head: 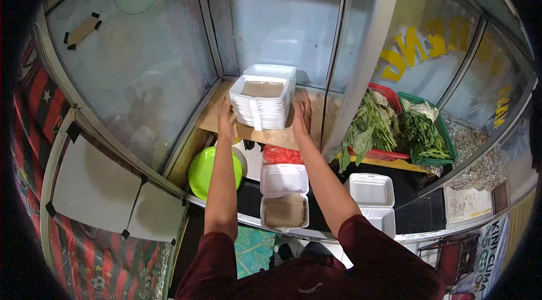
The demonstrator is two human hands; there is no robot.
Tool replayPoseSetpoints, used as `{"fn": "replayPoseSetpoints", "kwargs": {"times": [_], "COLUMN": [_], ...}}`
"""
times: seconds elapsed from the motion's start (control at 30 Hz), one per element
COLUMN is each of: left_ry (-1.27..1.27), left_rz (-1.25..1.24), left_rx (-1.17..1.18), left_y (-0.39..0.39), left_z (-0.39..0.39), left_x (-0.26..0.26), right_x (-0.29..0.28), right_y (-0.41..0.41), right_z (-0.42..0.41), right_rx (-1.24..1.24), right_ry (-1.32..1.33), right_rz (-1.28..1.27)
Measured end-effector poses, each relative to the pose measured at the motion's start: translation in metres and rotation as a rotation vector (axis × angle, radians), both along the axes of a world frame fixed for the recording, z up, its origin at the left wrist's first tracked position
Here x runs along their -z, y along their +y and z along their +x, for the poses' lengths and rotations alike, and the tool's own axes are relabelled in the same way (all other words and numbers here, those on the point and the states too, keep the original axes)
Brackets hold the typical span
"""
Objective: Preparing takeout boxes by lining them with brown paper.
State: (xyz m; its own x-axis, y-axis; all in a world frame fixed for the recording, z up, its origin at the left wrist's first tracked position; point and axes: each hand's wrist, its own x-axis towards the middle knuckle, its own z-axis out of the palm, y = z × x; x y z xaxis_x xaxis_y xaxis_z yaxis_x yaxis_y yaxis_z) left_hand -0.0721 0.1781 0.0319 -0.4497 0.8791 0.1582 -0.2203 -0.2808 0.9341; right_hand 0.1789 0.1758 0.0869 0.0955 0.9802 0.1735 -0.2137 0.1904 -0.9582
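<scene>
A stack of opened white foam food boxes [260, 109] stands on a wooden shelf board [279, 134] inside the glass case. A piece of brown paper [262, 88] lines the topmost box. My left hand [226, 116] is upright beside the stack's left side, and my right hand [301, 113] is beside its right side. Both look slightly apart from the boxes, palms facing inward; whether any fingertip touches is hard to tell. Between my forearms, on the black counter, lies one open foam box [284, 179] with brown paper [284, 211] in its base.
Another open foam box [371, 190] lies to the right, partly behind my sleeve. Leafy greens fill a red basket [385, 155] and a green basket [449, 139]. A lime-green plastic bowl [203, 173] and a red plastic bag [281, 155] sit below the shelf. A metal post [372, 46] divides the case.
</scene>
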Motion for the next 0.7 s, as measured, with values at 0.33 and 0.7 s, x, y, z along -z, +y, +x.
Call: {"fn": "replayPoseSetpoints", "kwargs": {"times": [0.33, 0.7], "left_ry": [-0.136, -0.053], "left_rz": [0.029, -0.112], "left_rx": [0.039, -0.261], "left_y": [0.003, 0.000], "left_z": [0.041, -0.077], "left_x": [0.014, 0.012], "right_x": [0.062, 0.064], "right_y": [0.052, 0.052], "right_z": [-0.067, -0.191], "right_rx": [0.057, -0.046], "right_ry": [-0.177, -0.173], "right_rz": [0.068, 0.095]}}
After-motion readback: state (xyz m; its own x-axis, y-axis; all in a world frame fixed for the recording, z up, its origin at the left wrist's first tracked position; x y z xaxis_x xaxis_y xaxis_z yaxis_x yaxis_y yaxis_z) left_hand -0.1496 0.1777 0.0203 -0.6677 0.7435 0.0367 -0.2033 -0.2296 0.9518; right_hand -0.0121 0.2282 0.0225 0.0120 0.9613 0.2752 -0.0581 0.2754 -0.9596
